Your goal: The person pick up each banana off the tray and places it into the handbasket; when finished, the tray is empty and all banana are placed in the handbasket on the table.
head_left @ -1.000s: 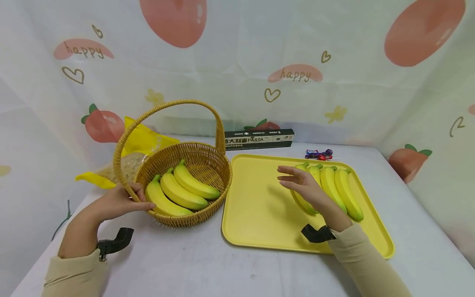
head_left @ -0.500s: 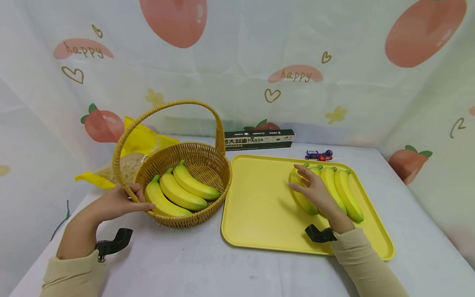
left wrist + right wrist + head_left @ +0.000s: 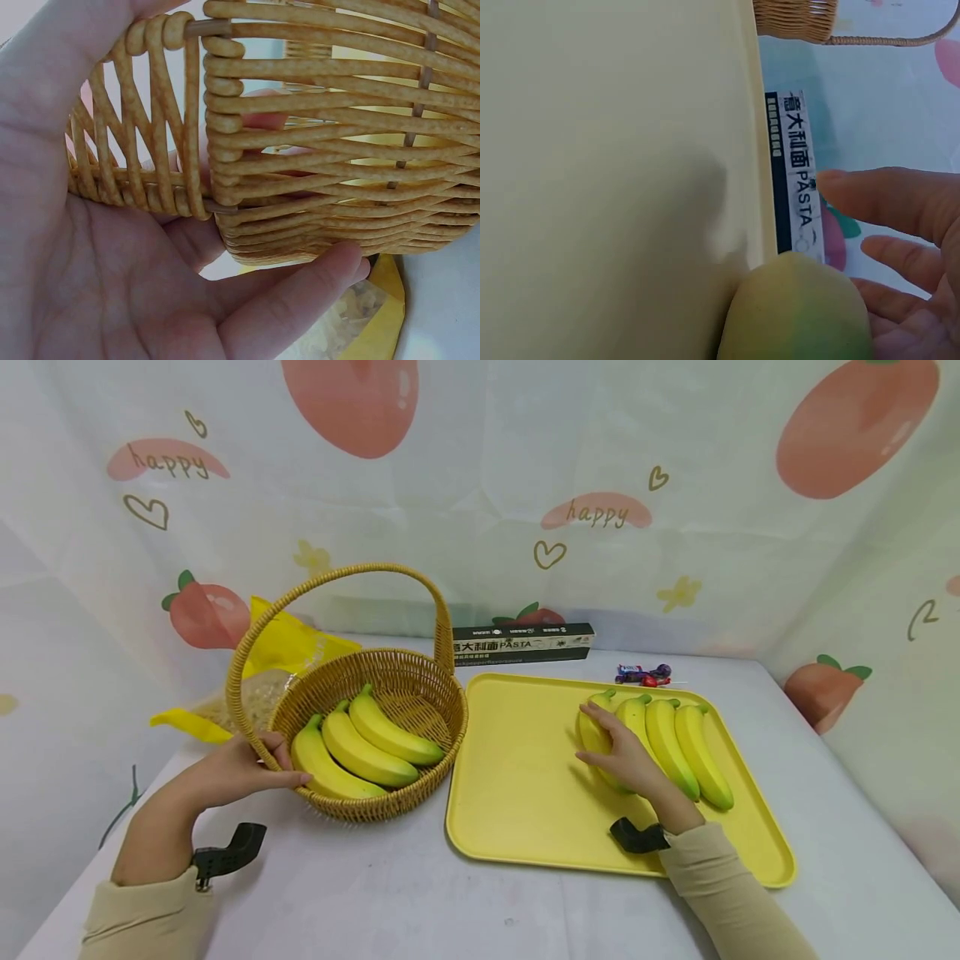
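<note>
The worktop (image 3: 420, 893) is covered with a pale cloth, and behind it hangs a curtain (image 3: 480, 485) printed with peaches and the word "happy". On the right side lies a yellow tray (image 3: 517, 777), its left rim just beside the basket (image 3: 442, 727). The basket is woven, with a tall handle, and three bananas (image 3: 360, 747) lie inside it. A yellow bag (image 3: 285, 647) sits behind the basket, and a dark pasta box (image 3: 522, 642) lies along the far rim of the tray. Near the box are small sweets (image 3: 643, 674).

Four bananas lie side by side on the right part of the tray. The right hand (image 3: 626, 758) rests on the leftmost banana (image 3: 592, 731); its fingers curve over the fruit, and it seems to grip it, though the wrist view is too close to be sure. The three other bananas (image 3: 678, 743) touch each other just to the right of the hand.

The left hand (image 3: 240, 768) holds the basket at its left wall, where the handle joins; the thumb lies along the outside and the fingers are curled round the handle base.
</note>
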A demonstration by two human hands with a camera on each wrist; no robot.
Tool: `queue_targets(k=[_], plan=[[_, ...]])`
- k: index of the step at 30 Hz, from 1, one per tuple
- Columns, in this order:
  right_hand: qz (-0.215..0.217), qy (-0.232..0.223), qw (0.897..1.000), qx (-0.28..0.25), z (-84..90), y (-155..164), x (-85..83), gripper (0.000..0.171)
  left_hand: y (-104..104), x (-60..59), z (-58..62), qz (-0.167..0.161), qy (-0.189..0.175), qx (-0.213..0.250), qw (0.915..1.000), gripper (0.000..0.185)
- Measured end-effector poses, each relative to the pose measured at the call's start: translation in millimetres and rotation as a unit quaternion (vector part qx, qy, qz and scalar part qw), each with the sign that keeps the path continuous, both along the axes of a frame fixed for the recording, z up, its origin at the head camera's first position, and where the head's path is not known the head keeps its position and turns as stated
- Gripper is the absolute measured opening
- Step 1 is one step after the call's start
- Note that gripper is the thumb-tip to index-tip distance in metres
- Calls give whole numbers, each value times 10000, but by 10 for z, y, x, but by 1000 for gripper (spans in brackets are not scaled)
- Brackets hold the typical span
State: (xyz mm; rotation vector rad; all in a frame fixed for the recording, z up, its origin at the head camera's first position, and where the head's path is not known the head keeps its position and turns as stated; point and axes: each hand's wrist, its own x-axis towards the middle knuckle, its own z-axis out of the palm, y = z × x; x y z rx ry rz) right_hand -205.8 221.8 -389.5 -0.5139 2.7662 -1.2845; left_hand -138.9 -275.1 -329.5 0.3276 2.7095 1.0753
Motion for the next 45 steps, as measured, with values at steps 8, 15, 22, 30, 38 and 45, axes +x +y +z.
queue_targets(k=[8, 15, 22, 30, 38, 45], plan=[[268, 68, 9996, 51, -16, 3, 15, 70, -18, -3, -23, -61, -4, 85, 9999, 27], [427, -521, 9970, 376, -41, -1, 14, 82, -16, 4, -13, -33, 40, 39, 10000, 27], [328, -776, 9923, 912, -63, 12, 16, 91, -13, 7, -6, -40, 5, 24, 10000, 28], [423, -534, 9942, 838, -70, 9, 11, 86, -9, 3, -14, -41, 15, 73, 10000, 27], [598, -377, 9956, 617, -28, -15, 27, 82, 1, -2, -17, -112, 68, 186, 9997, 26], [872, -220, 9942, 587, 46, -113, 45, 80, -10, -6, -20, -73, 72, 135, 9999, 26]])
